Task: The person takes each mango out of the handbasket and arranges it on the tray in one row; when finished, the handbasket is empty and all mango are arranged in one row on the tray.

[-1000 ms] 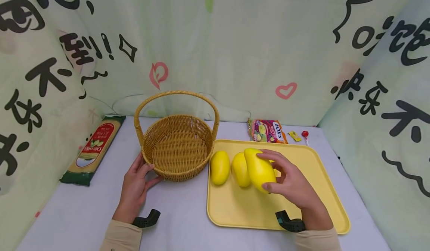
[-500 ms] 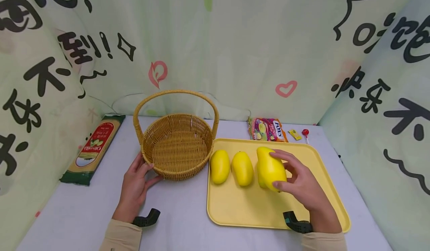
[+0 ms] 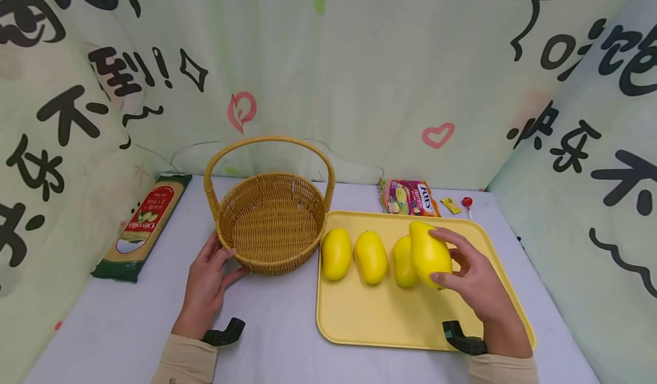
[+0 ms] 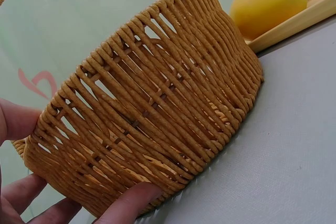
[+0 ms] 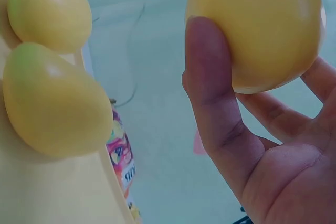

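Observation:
My right hand (image 3: pixel 474 278) holds a yellow mango (image 3: pixel 429 253) above the right part of the yellow tray (image 3: pixel 369 318), its thumb and fingers on opposite sides. The right wrist view shows this held mango (image 5: pixel 257 30) close up. Three more mangoes lie in a row on the tray: a left one (image 3: pixel 336 254), a middle one (image 3: pixel 371 257) and a right one (image 3: pixel 404 261), partly covered by the held mango. At the wicker basket (image 3: pixel 277 267), my left hand (image 3: pixel 207 287) grips the near left side. In the left wrist view its thumb (image 4: pixel 134 203) presses low on the weave.
The basket's tall handle (image 3: pixel 271 139) arches over it, and its right side meets the tray's left edge. A green-ended food packet (image 3: pixel 146 227) lies at left. Behind the tray are a colourful candy bag (image 3: pixel 408 198), a small yellow candy (image 3: pixel 450 206) and a red lollipop (image 3: pixel 466 202).
My right hand has carried its mango rightward across the tray. The middle mango has come fully into sight, and the right one partly. My left hand and the basket stay in place.

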The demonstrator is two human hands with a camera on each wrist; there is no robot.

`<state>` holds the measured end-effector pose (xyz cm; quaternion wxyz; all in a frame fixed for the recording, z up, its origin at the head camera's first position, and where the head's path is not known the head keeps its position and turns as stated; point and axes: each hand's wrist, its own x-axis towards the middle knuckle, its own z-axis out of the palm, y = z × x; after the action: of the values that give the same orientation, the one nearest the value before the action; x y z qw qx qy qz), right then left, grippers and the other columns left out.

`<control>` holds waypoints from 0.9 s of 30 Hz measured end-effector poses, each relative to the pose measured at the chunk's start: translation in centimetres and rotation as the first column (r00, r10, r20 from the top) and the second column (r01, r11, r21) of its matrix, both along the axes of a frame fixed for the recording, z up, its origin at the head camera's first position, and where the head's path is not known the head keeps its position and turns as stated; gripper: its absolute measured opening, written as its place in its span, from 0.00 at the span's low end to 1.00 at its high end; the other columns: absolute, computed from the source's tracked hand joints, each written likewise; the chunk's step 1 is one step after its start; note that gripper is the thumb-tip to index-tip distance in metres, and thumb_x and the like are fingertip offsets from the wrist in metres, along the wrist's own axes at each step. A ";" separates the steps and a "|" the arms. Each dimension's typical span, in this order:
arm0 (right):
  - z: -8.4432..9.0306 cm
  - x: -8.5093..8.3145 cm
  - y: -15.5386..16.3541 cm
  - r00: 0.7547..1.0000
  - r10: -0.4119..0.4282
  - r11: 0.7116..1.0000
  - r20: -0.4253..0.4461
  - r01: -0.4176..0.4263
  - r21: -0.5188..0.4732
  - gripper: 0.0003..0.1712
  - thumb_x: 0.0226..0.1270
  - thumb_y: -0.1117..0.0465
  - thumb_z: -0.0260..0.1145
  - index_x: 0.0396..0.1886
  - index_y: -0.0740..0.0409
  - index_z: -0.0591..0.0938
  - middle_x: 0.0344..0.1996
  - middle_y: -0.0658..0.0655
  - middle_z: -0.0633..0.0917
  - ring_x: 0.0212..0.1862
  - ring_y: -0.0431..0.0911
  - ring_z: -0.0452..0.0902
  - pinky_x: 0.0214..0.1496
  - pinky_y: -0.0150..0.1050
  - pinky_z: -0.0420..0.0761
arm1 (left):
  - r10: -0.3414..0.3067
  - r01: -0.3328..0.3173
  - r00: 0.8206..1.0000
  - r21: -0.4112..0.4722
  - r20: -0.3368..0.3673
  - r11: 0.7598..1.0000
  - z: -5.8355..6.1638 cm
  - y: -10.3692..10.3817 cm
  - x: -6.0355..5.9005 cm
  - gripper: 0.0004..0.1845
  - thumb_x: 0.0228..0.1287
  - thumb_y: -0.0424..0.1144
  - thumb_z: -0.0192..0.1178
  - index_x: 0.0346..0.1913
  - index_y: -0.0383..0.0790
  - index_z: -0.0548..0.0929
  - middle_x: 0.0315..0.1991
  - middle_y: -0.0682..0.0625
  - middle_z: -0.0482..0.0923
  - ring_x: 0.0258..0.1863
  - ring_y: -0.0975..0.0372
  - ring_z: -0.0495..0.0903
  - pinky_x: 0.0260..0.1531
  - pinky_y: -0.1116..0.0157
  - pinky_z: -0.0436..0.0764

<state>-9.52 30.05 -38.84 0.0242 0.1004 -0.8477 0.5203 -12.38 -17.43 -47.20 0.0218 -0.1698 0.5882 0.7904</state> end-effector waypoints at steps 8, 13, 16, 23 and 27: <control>-0.5 -0.5 1.3 0.996 -0.075 0.997 0.054 0.074 0.010 0.40 0.66 0.70 0.71 0.78 0.52 0.71 0.70 0.44 0.71 0.51 0.41 0.78 0.42 0.37 0.91 | 0.004 -0.004 1.000 0.000 0.015 1.000 0.1 0.0 0.1 0.39 0.81 0.36 0.51 0.85 0.70 0.51 0.86 0.59 0.53 0.78 0.57 0.67 0.61 0.48 0.85; -0.8 -0.6 1.9 0.993 -0.097 0.995 0.070 0.098 -0.012 0.40 0.68 0.70 0.70 0.78 0.53 0.71 0.70 0.45 0.69 0.52 0.41 0.77 0.43 0.36 0.90 | 0.004 -0.004 1.000 0.000 0.028 1.000 0.1 0.0 0.1 0.39 0.81 0.36 0.51 0.85 0.71 0.52 0.86 0.59 0.54 0.78 0.57 0.67 0.61 0.50 0.86; -0.9 -0.8 2.2 0.993 -0.101 0.995 0.066 0.102 -0.009 0.39 0.69 0.69 0.70 0.79 0.54 0.70 0.71 0.45 0.69 0.52 0.41 0.76 0.42 0.36 0.90 | 0.004 -0.004 1.000 0.000 0.026 1.000 0.1 0.0 0.1 0.39 0.81 0.36 0.50 0.85 0.71 0.52 0.86 0.58 0.54 0.78 0.57 0.67 0.60 0.50 0.86; -1.5 -1.1 3.2 0.986 -0.159 0.986 0.057 0.155 0.060 0.40 0.70 0.68 0.70 0.80 0.53 0.69 0.75 0.56 0.67 0.52 0.38 0.75 0.43 0.32 0.89 | 0.001 -0.001 1.000 0.004 0.020 1.000 0.1 0.0 0.0 0.39 0.81 0.36 0.50 0.85 0.69 0.51 0.86 0.58 0.52 0.79 0.57 0.66 0.59 0.51 0.87; -2.1 -1.4 3.7 0.977 -0.197 0.977 0.079 0.189 0.098 0.40 0.70 0.65 0.70 0.81 0.52 0.69 0.76 0.60 0.66 0.53 0.39 0.73 0.45 0.29 0.86 | 0.000 -0.001 1.000 0.009 0.017 1.000 0.1 -0.1 0.0 0.39 0.81 0.35 0.50 0.85 0.70 0.52 0.86 0.58 0.51 0.79 0.57 0.66 0.59 0.51 0.87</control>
<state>-10.96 33.71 -40.89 0.0327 -0.0044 -0.8763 0.4806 -12.37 -17.48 -47.05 0.0273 -0.1765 0.5846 0.7914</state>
